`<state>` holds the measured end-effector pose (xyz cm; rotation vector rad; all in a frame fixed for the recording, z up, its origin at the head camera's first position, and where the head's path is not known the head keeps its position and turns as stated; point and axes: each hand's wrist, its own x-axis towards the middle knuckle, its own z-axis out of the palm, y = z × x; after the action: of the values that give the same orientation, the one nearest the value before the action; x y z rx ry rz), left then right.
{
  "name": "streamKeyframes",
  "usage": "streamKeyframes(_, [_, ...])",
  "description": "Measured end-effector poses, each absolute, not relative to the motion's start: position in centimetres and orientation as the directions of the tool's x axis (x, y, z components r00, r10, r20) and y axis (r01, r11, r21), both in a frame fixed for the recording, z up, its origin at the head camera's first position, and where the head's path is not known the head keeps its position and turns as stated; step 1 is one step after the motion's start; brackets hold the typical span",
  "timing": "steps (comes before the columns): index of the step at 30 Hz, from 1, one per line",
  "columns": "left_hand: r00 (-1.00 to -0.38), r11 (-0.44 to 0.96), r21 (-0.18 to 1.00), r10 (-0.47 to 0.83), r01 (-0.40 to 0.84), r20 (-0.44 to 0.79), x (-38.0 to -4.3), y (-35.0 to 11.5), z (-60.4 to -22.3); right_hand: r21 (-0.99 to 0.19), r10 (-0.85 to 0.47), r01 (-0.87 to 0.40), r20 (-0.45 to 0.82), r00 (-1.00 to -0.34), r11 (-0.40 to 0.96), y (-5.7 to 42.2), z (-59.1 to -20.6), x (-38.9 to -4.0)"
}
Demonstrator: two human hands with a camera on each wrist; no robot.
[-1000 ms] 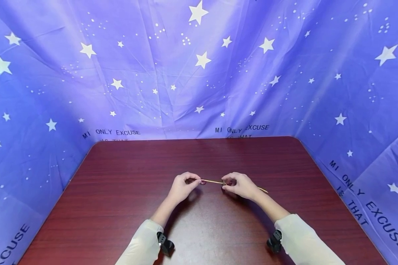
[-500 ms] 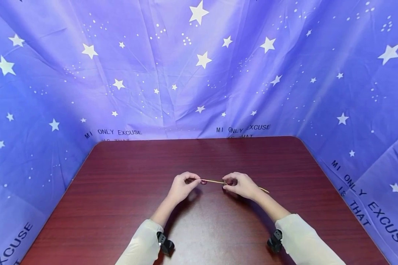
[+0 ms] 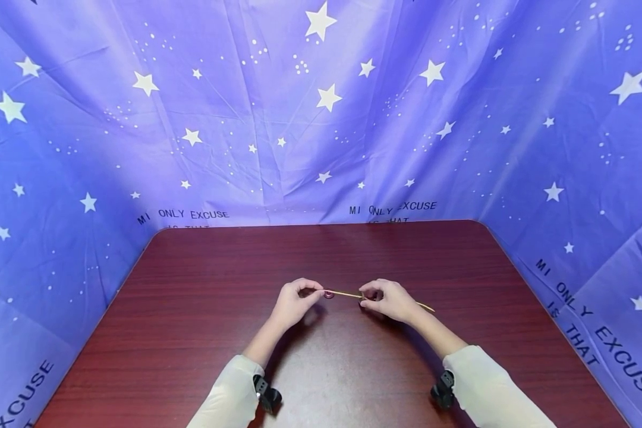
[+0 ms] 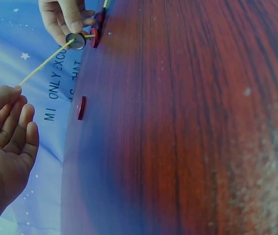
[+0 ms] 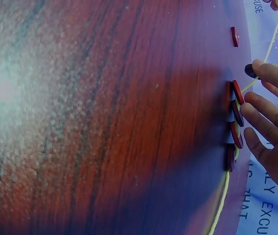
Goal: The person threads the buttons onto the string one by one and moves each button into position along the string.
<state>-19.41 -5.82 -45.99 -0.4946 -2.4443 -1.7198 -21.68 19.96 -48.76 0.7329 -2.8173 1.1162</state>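
Observation:
In the head view my left hand (image 3: 293,304) pinches one end of a yellow string (image 3: 346,293) between thumb and fingertip. From there it runs taut to my right hand (image 3: 389,298), which pinches a dark round button (image 4: 76,41) with the string passing through it. Beyond that one, several red and dark buttons (image 5: 236,92) hang along the string under the right hand's fingers, close over the table. The string's other end (image 3: 425,307) trails out past the right wrist. A single red button (image 4: 81,107) lies off the string on the tabletop, between the two hands.
The dark red wooden table (image 3: 219,267) has rounded far corners. A purple-blue curtain (image 3: 278,107) with white stars and printed lettering closes in the back and both sides. Small black cameras (image 3: 268,395) sit at both light sleeves' cuffs.

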Motion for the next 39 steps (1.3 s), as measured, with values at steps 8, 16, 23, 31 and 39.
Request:
streamKeyframes(8, [-0.944, 0.309, 0.898, 0.206, 0.312, 0.257, -19.40, -5.83, -46.11, -0.637, -0.418, -0.439, 0.196, -0.887, 0.634, 20.08, -49.00, -21.79])
streamKeyframes(16, [-0.943, 0.307, 0.900, 0.223, 0.310, 0.248, -19.38, -5.88, -46.01, -0.627, -0.419, -0.446, 0.202, -0.885, 0.639, 20.11, -49.00, -21.92])
streamKeyframes(23, [-0.942, 0.302, 0.902, 0.228, 0.308, 0.246, -19.38, -5.93, -46.04, -0.565, -0.437, -0.477, 0.217, -0.873, 0.673, 20.02, -49.03, -22.03])
streamKeyframes(31, [-0.946, 0.305, 0.905, 0.221, 0.296, 0.235, -19.33, -6.08, -46.11, -0.490, -0.464, -0.516, 0.235, -0.854, 0.703, 19.66, -49.00, -22.16])
streamKeyframes(39, [-0.953, 0.312, 0.909, 0.208, 0.277, 0.219, -19.29, -6.09, -46.18, -0.433, -0.462, -0.521, 0.242, -0.853, 0.736, 19.52, -48.91, -22.31])
